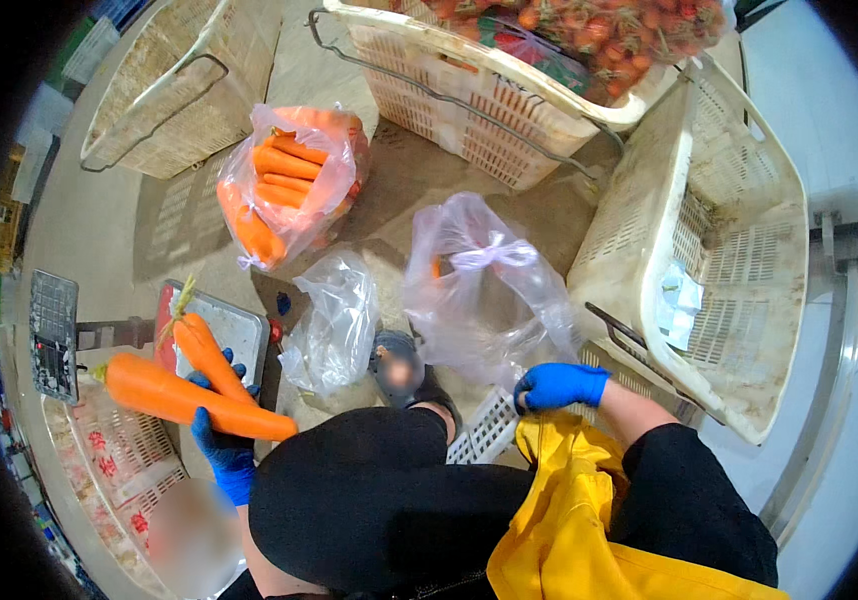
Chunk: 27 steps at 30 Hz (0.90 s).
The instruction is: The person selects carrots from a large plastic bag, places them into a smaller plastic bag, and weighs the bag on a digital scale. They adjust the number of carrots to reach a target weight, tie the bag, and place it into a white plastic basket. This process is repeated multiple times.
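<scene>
My left hand (225, 439), in a blue glove, holds two large carrots. The bigger carrot (166, 394) lies across the palm; the smaller carrot (207, 352), with a green stem stub, crosses it above a flat scale (252, 330). In a blue glove too, my right hand (562, 386) is curled at the lower edge of a pinkish plastic bag (466, 315) tied with a bow, beside a yellow garment (571, 495); its fingertips are hidden. A clear plastic bag (335, 322) lies between the hands. Beyond it is an open bag of carrots (286, 172).
White plastic crates stand at the upper left (143, 90), the top (466, 97) and the right (624, 217). The top one holds orange produce in netting. The scale's display unit (53, 337) is at far left, above a crate with red markings (121, 450).
</scene>
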### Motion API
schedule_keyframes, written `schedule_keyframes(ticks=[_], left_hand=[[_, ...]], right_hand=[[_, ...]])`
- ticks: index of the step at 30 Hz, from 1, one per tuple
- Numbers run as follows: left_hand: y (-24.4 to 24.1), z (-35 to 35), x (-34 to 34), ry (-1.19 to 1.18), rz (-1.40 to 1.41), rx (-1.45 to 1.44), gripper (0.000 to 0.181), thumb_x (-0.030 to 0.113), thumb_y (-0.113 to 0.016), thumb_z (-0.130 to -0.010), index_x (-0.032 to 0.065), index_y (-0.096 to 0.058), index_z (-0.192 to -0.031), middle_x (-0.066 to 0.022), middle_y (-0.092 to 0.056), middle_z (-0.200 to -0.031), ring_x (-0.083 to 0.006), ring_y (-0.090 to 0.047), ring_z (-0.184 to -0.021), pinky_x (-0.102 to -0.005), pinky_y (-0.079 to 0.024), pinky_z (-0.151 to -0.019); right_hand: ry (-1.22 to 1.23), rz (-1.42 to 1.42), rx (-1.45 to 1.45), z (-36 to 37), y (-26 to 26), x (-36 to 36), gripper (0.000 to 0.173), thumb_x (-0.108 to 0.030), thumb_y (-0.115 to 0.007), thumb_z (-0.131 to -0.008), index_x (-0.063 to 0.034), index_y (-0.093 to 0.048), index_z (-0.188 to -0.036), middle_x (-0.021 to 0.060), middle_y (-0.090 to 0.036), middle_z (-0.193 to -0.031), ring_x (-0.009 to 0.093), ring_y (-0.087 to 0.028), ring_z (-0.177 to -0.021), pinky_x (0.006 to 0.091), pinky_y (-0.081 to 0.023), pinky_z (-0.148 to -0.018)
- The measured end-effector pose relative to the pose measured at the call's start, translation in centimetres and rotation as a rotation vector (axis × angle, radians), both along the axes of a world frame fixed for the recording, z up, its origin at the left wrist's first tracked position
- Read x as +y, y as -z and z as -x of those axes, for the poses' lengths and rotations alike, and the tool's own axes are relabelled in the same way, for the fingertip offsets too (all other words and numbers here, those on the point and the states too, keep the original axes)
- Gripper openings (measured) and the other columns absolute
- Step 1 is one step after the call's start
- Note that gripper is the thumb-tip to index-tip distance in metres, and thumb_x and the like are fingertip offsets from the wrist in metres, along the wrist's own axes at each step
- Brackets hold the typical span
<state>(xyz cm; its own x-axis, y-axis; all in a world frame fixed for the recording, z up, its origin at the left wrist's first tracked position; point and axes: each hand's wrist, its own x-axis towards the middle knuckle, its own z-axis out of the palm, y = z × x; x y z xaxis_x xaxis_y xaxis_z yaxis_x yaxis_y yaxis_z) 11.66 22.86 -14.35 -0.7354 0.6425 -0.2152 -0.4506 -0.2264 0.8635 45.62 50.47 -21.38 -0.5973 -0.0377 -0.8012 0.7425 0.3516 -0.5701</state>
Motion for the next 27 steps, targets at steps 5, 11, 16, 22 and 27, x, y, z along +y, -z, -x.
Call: schedule_keyframes(ticks=[5, 11, 16, 22, 27], left_hand=[[-5.1, -1.3, 1.9, 0.040, 0.141, 0.294, 0.063, 0.033, -0.067, -0.063, 0.0115, -0.040, -0.117, -0.0180, -0.035, -0.129, -0.0326, -0.041, -0.115, -0.0436, -0.038, -0.091], [-10.9, -2.9, 5.6, 0.240, 0.078, 0.497, 0.065, 0.029, -0.075, -0.054, 0.0110, -0.042, -0.108, -0.0126, -0.042, -0.120, -0.0305, -0.042, -0.113, -0.0412, -0.037, -0.092], [-12.9, -0.6, 4.8, 0.468, 0.274, 0.999, 0.055, 0.032, -0.075, -0.055, 0.0091, -0.048, -0.098, -0.0023, -0.047, -0.088, -0.0183, -0.047, -0.087, -0.0337, -0.040, -0.079], [-14.6, -2.7, 10.0, 0.700, 0.305, 1.108, 0.053, 0.016, -0.075, -0.051, 0.0093, -0.052, -0.098, 0.0001, -0.053, -0.084, -0.0168, -0.052, -0.082, -0.0309, -0.038, -0.083], [-21.3, -7.5, 11.7, 0.859, 0.160, 0.808, 0.050, 0.011, -0.075, -0.048, 0.0094, -0.055, -0.094, -0.0038, -0.056, -0.088, -0.0189, -0.051, -0.092, -0.0337, -0.038, -0.084]], right_hand=[[0.101, -0.081, 0.502, 2.3, 4.0, -6.4, 0.036, -0.032, -0.051, -0.077, -0.0096, -0.059, -0.103, 0.0179, -0.058, -0.101, 0.034, -0.056, -0.093, 0.0393, -0.043, -0.082], [0.513, -0.677, 0.358, 6.1, 19.7, -8.7, 0.041, -0.037, -0.047, -0.080, -0.0042, -0.059, -0.101, 0.0179, -0.056, -0.108, 0.032, -0.055, -0.095, 0.0407, -0.040, -0.085], [0.291, -0.607, 0.225, 8.5, 17.0, -6.8, 0.040, -0.035, -0.047, -0.080, -0.0043, -0.058, -0.103, 0.0184, -0.056, -0.107, 0.031, -0.056, -0.090, 0.0404, -0.041, -0.082], [0.101, -0.233, 0.220, 5.1, 8.0, -4.3, 0.038, -0.033, -0.047, -0.080, -0.0043, -0.056, -0.104, 0.0191, -0.057, -0.106, 0.030, -0.057, -0.085, 0.0399, -0.043, -0.078], [0.665, 0.195, 0.591, 2.1, -12.0, -2.4, 0.035, -0.032, -0.042, -0.087, -0.0034, -0.053, -0.105, 0.0154, -0.058, -0.087, 0.023, -0.057, -0.077, 0.0315, -0.045, -0.066]])
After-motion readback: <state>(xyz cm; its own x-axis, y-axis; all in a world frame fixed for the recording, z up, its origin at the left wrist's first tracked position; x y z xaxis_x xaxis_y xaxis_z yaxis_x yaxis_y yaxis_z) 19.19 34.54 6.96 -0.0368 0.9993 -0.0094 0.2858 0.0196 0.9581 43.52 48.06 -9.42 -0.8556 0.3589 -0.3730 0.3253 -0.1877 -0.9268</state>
